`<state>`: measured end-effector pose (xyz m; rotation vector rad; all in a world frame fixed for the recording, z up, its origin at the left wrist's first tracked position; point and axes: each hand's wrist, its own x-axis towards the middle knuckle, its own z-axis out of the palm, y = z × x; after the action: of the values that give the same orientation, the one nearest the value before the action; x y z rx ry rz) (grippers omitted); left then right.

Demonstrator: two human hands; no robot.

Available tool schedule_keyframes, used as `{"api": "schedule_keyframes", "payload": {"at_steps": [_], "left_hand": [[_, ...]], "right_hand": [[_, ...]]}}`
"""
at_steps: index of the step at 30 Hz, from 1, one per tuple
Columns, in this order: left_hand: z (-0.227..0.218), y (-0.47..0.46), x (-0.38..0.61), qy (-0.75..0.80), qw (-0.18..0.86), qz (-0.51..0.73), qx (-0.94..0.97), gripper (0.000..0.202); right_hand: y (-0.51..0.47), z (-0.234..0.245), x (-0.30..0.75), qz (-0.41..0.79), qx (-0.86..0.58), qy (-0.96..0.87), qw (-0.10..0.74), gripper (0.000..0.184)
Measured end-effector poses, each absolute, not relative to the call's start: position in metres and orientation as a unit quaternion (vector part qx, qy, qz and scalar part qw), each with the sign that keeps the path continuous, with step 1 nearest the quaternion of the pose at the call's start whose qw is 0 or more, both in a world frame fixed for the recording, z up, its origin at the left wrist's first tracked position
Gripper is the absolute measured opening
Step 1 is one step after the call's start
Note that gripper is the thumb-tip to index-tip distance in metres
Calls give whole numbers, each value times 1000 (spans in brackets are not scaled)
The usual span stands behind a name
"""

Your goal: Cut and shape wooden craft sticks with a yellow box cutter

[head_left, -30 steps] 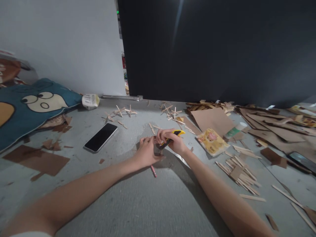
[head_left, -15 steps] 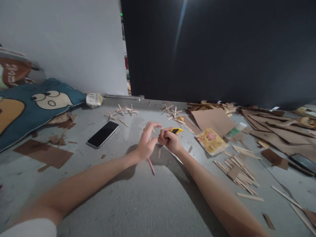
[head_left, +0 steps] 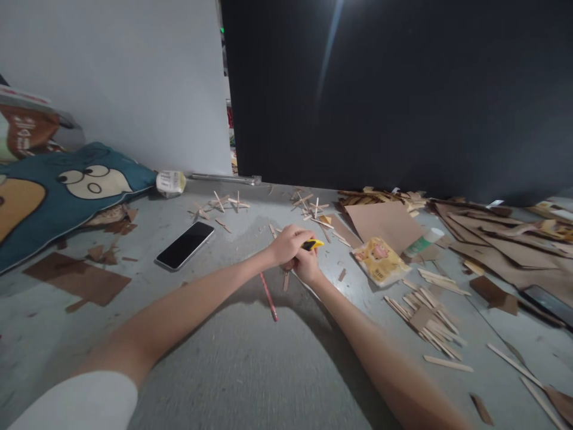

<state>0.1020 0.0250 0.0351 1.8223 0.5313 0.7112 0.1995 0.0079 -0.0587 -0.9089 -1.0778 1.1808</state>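
My right hand [head_left: 307,266] is closed in a fist around a yellow and black utility knife [head_left: 313,244], whose end sticks out above the fist. My left hand [head_left: 289,243] lies over the top of the right one, fingers bent and pressed against the knife. The hands cover the rest of the knife, and its blade is not visible. Beneath them, a small brown strip [head_left: 286,280] pokes out toward me. A red pencil [head_left: 269,297] rests on the grey table just left of that strip.
A phone [head_left: 185,245] lies left of my hands, near a blue pillow [head_left: 89,185]. Crossed wooden sticks [head_left: 308,204] lie farther back. To the right are a yellow packet [head_left: 380,260], a glue stick [head_left: 423,242], several loose sticks [head_left: 430,316] and cardboard sheets [head_left: 501,230].
My left hand has moved right, from open beside the right hand to closed over it and the knife. More of the pencil shows now.
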Motion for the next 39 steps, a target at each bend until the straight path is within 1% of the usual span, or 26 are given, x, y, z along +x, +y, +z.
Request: {"api": "schedule_keyframes", "payload": {"at_steps": [2, 3, 7, 8, 10, 11, 13, 14, 19, 26, 29, 34, 39], "left_hand": [[33, 26, 102, 214, 532, 309, 759, 47], [32, 27, 102, 209, 533, 312, 758, 47], [27, 31, 105, 203, 541, 313, 754, 46], [26, 32, 106, 204, 544, 312, 752, 44], [25, 32, 107, 205, 550, 308, 749, 42], [24, 32, 107, 203, 553, 307, 747, 42], [23, 30, 107, 198, 561, 309, 742, 42], [22, 29, 106, 195, 566, 310, 738, 43], [17, 25, 103, 177, 596, 324, 713, 44], [16, 25, 105, 181, 597, 322, 712, 44], [16, 24, 106, 188, 590, 323, 716, 40], [15, 24, 106, 189, 586, 326, 718, 37], [12, 24, 107, 202, 594, 321, 710, 38]], "right_hand": [[11, -63, 199, 503, -405, -476, 597, 26], [12, -65, 199, 499, -410, -481, 593, 24], [13, -70, 202, 477, -428, -498, 584, 31], [13, -69, 204, 470, -431, -503, 584, 29], [9, -67, 208, 455, -433, -514, 584, 18], [7, -65, 210, 448, -432, -521, 584, 20], [1, -60, 212, 436, -431, -535, 582, 33], [-1, -58, 212, 429, -431, -541, 580, 36], [-9, -51, 206, 391, -445, -566, 573, 30], [-12, -51, 207, 323, -467, -590, 574, 28], [-12, -52, 208, 300, -470, -599, 575, 28], [-12, -56, 211, 293, -460, -611, 574, 28], [-10, -56, 214, 318, -438, -606, 583, 27]]}}
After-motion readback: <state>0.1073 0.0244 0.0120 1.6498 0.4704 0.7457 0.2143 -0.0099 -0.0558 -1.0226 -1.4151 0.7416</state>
